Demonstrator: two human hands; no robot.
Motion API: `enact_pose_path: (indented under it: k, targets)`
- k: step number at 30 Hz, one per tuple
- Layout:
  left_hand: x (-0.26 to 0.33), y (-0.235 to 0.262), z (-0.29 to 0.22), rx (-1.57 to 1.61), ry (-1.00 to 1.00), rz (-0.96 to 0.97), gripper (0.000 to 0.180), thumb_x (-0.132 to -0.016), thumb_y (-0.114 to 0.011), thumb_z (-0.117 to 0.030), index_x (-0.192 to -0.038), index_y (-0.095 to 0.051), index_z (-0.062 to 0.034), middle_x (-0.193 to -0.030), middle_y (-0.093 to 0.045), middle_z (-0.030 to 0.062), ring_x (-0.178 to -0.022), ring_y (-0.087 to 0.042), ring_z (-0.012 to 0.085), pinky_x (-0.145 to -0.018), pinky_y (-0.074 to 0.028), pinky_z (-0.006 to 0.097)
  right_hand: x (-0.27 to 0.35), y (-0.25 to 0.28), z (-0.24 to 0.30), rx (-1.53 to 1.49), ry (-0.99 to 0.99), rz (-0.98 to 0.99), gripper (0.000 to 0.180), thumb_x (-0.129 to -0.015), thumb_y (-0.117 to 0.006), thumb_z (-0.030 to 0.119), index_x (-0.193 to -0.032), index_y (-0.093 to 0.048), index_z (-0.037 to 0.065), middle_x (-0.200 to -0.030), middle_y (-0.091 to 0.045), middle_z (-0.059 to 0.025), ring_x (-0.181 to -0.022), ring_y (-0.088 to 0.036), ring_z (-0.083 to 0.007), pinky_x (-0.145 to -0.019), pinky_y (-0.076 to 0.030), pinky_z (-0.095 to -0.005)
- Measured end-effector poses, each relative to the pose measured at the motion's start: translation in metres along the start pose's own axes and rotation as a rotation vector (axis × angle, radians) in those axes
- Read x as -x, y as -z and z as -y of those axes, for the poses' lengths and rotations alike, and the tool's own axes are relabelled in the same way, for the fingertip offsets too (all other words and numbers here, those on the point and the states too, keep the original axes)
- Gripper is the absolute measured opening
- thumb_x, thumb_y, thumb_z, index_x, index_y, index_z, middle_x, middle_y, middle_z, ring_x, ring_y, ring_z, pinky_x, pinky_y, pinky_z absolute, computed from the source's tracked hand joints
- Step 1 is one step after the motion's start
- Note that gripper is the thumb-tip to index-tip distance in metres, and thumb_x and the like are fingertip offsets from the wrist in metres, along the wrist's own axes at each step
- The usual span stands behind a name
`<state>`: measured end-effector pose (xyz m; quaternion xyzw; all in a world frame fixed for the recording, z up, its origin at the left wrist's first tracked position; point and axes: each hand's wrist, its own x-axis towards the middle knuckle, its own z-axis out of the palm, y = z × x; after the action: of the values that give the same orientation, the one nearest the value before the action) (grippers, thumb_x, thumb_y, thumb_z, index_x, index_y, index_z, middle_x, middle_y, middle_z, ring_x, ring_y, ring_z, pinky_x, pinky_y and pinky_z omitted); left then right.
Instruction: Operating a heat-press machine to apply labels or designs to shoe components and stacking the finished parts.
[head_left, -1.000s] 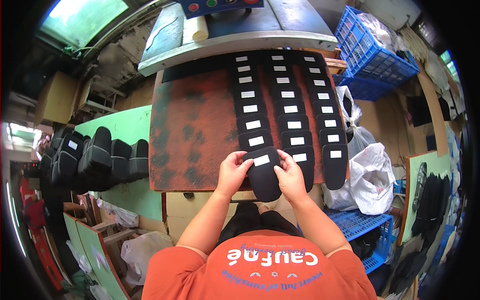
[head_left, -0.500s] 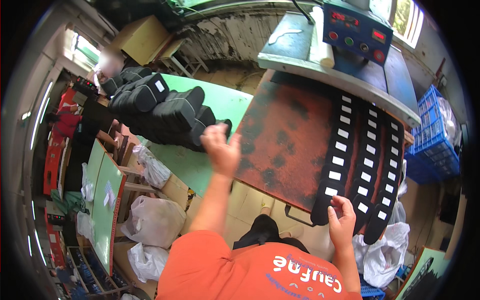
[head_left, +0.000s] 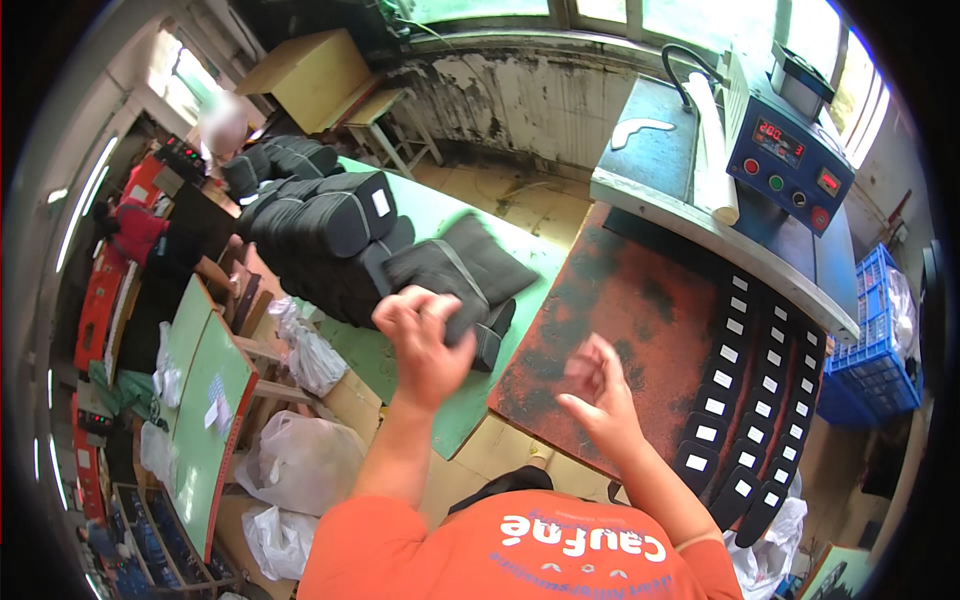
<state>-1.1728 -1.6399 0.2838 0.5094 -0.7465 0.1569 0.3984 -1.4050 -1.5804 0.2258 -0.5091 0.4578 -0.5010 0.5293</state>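
- The left hand (head_left: 425, 345) is curled over the near end of a black padded piece (head_left: 460, 275) lying on the green table (head_left: 400, 365); the fingers look closed on its edge, so it seems to have hold of that piece, though the grip itself is partly hidden behind the knuckles.
- That piece lies just beyond the hand, at the near end of a long stack of the same black pieces (head_left: 320, 230) running away to the hand's far left. Kept in a row like this, the nearest piece sits within easy reach.
- The right hand (head_left: 600, 395) hovers above the rust-red work plate (head_left: 640, 330), fingers loosely spread and blurred. It holds nothing that I can make out.
- To the right of that hand, black strips with white labels (head_left: 745, 400) lie in neat parallel rows on the plate, labels up, touching side by side. The bare red area directly under and beyond the hand is the part of the plate with no strips on it.
- Past the plate, farther from the right hand, stands a blue control box (head_left: 790, 165) on the machine's raised shelf, clear of the flat working surface.
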Motion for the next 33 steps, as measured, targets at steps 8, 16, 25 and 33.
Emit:
enact_pose_path:
  k: [8, 16, 25, 33]
  targets:
    - [-0.025, -0.024, -0.032, 0.77, -0.379, 0.506, 0.042, -0.052, -0.075, -0.006, -0.092, -0.06, -0.009, -0.102, -0.05, 0.0071, -0.098, -0.044, 0.0293, -0.084, -0.041, 0.038, -0.071, 0.013, 0.064, 0.806, 0.201, 0.522, 0.109, -0.048, -0.083, 0.027, -0.139, -0.026, 0.009, -0.129, -0.036, -0.0293, -0.124, -0.033, -0.043, -0.103, -0.029, -0.0493]
    - [-0.003, -0.072, -0.091, 0.507, -0.197, 0.399, 0.022, -0.066, -0.073, -0.017, -0.083, -0.06, -0.0101, -0.091, -0.052, 0.0033, -0.089, -0.048, 0.0259, -0.08, -0.034, 0.038, -0.048, 0.049, -0.003, -0.367, -0.134, -0.162, 0.101, -0.062, -0.069, 0.002, -0.145, -0.013, 0.015, -0.127, -0.043, -0.0107, -0.117, -0.043, -0.0233, -0.101, -0.031, -0.0343]
    - [0.08, -0.052, -0.074, 0.491, -0.413, 1.323, 0.005, -0.076, -0.054, -0.01, -0.077, -0.055, -0.005, -0.069, -0.061, 0.0128, -0.067, -0.058, 0.0333, -0.082, -0.038, 0.039, -0.031, 0.123, -0.032, -1.064, -0.074, -0.311, 0.045, -0.086, -0.05, 0.033, -0.116, -0.052, -0.001, -0.111, -0.059, -0.014, -0.1, -0.059, -0.0274, -0.089, -0.047, -0.0406]
    - [0.149, -0.023, 0.048, 0.07, 0.219, 0.511, 0.006, -0.075, -0.063, -0.005, -0.077, -0.058, -0.0032, -0.086, -0.058, 0.0104, -0.084, -0.051, 0.0292, -0.076, -0.042, 0.038, -0.003, 0.033, -0.029, -1.135, -0.476, 0.023, 0.065, -0.073, -0.061, 0.043, -0.121, -0.05, 0.001, -0.12, -0.054, -0.0173, -0.107, -0.054, -0.0333, -0.096, -0.041, -0.048]
